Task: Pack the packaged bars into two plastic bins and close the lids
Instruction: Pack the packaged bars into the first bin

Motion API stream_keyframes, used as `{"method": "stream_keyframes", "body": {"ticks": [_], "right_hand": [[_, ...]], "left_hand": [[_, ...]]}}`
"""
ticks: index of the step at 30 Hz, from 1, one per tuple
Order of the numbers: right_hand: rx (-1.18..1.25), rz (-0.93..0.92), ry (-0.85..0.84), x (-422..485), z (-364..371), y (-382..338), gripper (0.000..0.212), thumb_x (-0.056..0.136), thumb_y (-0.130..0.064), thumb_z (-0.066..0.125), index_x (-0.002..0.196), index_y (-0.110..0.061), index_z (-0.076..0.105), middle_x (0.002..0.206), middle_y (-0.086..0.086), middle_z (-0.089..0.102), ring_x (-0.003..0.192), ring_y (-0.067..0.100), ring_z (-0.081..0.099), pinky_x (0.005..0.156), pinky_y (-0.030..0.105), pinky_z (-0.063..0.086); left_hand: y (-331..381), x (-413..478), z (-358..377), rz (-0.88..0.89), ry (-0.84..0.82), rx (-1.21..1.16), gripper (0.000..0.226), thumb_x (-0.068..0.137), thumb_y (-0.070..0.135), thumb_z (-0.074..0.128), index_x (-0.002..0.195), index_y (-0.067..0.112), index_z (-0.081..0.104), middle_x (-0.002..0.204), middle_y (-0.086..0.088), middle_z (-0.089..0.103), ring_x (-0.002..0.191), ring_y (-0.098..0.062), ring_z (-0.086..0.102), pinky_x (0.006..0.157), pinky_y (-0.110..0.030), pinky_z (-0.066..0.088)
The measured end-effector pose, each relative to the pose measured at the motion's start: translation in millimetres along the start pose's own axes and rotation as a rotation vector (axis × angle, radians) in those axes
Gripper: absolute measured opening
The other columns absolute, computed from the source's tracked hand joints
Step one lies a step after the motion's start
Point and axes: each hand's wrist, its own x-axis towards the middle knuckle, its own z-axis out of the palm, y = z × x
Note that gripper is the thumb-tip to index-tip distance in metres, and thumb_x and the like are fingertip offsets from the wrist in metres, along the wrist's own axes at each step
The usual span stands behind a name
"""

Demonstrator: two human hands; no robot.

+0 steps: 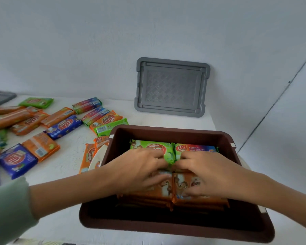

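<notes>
We note left grip (140, 171) and right grip (208, 172), fingers apart, pressing flat on bars (159, 193) in the bin (166, 132); lid (171, 87) at twelve o'clock, loose bars (64, 127) at nine.

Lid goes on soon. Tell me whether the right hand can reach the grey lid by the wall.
Probably yes. The grey lid leans on the wall behind the brown bin, nothing in front of it. The right hand, on the bars in the bin, need only clear the far rim.
</notes>
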Motion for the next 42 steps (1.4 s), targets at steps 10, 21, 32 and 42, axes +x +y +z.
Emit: {"method": "stream_keyframes", "body": {"ticks": [10,21,32,42], "right_hand": [[0.144,-0.184,0.319,95.5,-60.5,-37.0,0.045,0.083,-0.043,0.063,0.126,-0.036,0.053,0.108,-0.008,0.058,0.097,0.009,0.055,0.084,0.035,0.049],[0.144,-0.475,0.217,273.3,-41.1,-154.9,0.046,0.083,-0.032,0.064,0.127,-0.022,0.055,0.122,0.006,0.057,0.113,0.022,0.053,0.088,0.036,0.047],[-0.212,-0.540,-0.126,362.0,40.5,-223.8,0.077,0.089,-0.065,0.030,0.150,-0.030,-0.001,0.159,0.003,-0.006,0.146,0.024,-0.003,0.119,0.045,0.002],[-0.339,-0.572,-0.249,347.9,37.2,-218.2,0.085,0.086,-0.068,0.035,0.149,-0.029,-0.008,0.158,0.004,-0.013,0.146,0.024,-0.006,0.119,0.045,0.007]], "left_hand": [[-71.2,-60.7,-63.6,-0.530,0.248,-0.003,0.035,0.089,0.044,0.045,0.104,0.024,0.069,0.099,0.006,0.066,0.084,-0.011,0.062,0.068,-0.029,0.051],[-150.8,-240.9,-50.8,-1.337,0.118,0.063,0.040,0.088,0.033,0.058,0.126,0.019,0.055,0.128,-0.009,0.051,0.113,-0.026,0.052,0.093,-0.042,0.047],[-144.4,-302.7,24.7,-1.805,0.200,-0.282,0.077,0.091,0.050,0.045,0.149,0.021,0.002,0.154,-0.016,0.003,0.141,-0.036,0.012,0.114,-0.046,0.023],[-147.4,-291.4,12.5,-1.802,0.144,0.001,0.064,0.088,0.036,0.059,0.134,0.004,0.029,0.137,-0.018,0.038,0.126,-0.032,0.040,0.097,-0.040,0.042]]}}
